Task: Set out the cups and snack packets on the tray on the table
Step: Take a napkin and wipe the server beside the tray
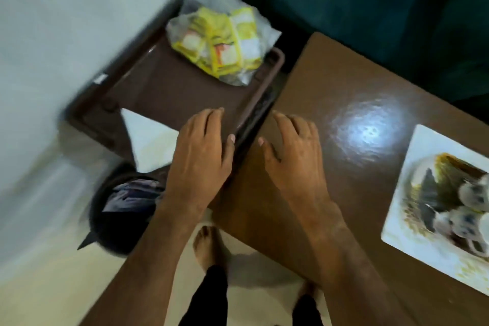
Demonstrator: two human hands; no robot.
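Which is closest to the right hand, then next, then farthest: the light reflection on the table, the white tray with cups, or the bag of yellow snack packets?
From the right hand:
1. Light reflection, just right of it on the table.
2. Bag of yellow snack packets, up and left, on the brown stool.
3. White tray, at the far right edge, about as far; too close to call.

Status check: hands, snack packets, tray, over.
Both hands empty: left hand, right hand. Snack packets bagged on brown stool. Cups on white tray. Nothing blocking.

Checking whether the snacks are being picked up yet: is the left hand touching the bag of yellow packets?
Apart. The head view shows bare brown stool top between the left hand and the bag of yellow packets.
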